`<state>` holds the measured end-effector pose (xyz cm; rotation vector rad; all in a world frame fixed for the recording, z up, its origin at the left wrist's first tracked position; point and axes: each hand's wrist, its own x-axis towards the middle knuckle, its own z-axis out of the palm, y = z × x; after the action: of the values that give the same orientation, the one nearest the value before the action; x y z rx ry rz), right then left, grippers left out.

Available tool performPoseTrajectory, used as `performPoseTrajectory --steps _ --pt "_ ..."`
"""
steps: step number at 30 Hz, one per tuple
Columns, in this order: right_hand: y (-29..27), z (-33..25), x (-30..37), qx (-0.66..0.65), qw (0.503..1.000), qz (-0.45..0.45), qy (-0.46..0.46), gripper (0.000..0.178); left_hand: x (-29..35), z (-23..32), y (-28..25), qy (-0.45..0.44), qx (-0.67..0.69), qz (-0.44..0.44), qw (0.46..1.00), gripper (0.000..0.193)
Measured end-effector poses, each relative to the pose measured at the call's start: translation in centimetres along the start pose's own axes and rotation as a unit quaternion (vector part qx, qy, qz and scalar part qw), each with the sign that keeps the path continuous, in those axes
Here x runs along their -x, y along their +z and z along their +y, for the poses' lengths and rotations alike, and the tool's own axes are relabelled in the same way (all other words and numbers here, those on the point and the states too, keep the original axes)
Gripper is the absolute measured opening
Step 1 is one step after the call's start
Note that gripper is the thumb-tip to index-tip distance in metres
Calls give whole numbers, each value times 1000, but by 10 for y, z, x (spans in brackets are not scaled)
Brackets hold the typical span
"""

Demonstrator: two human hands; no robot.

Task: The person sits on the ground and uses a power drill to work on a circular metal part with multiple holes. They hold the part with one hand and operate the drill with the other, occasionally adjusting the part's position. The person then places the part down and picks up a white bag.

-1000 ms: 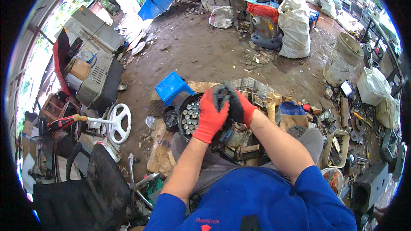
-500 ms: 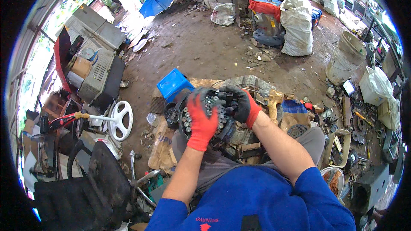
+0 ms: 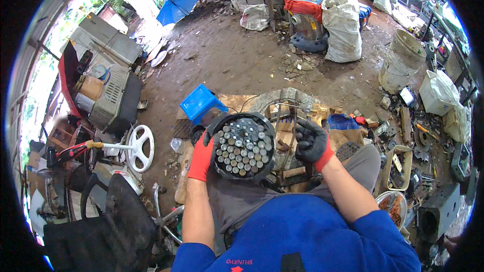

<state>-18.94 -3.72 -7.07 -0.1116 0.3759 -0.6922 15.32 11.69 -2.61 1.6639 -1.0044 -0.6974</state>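
A round black tub (image 3: 245,145) rests over my lap, packed with several upright cylinders with round metallic ends, like battery cells. My left hand (image 3: 202,152), in a red and black work glove, is closed on the tub's left rim. Some black fingertips of that glove are hidden against the rim. To the right of the tub, apart from it, hovers my right hand (image 3: 311,143) in a matching glove. Its fingers are loosely bent and spread, with nothing visible between them. A dark, shiny patch covers part of the cylinders near the tub's far side.
Beyond the tub stands a blue plastic stool or bin (image 3: 201,104) beside flattened cardboard (image 3: 237,102). A white steering wheel (image 3: 141,148) and a black seat (image 3: 108,219) lie left. Right are a cream tray of scraps (image 3: 399,168), a hammer (image 3: 426,131) and a grey bucket (image 3: 402,63).
Both hands have parted from over the cylinders. My left hand moved left to the rim, my right hand moved right and down, and the tub's contents now show fully.
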Motion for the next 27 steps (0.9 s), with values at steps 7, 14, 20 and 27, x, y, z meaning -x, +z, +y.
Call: performPoseTrajectory --steps 7,14,20,27 --pt "-69 12 75 -18 988 152 -14 28 -36 53 32 51 -89 -96 990 37" --pt "-66 26 102 -39 993 96 49 36 -84 33 19 10 -110 -121 987 42" --pt "-58 27 98 -9 991 109 79 36 -91 -6 4 21 -76 -99 992 42" --pt "-60 31 92 -8 989 97 115 32 -90 -30 -16 -33 -31 -97 994 42"
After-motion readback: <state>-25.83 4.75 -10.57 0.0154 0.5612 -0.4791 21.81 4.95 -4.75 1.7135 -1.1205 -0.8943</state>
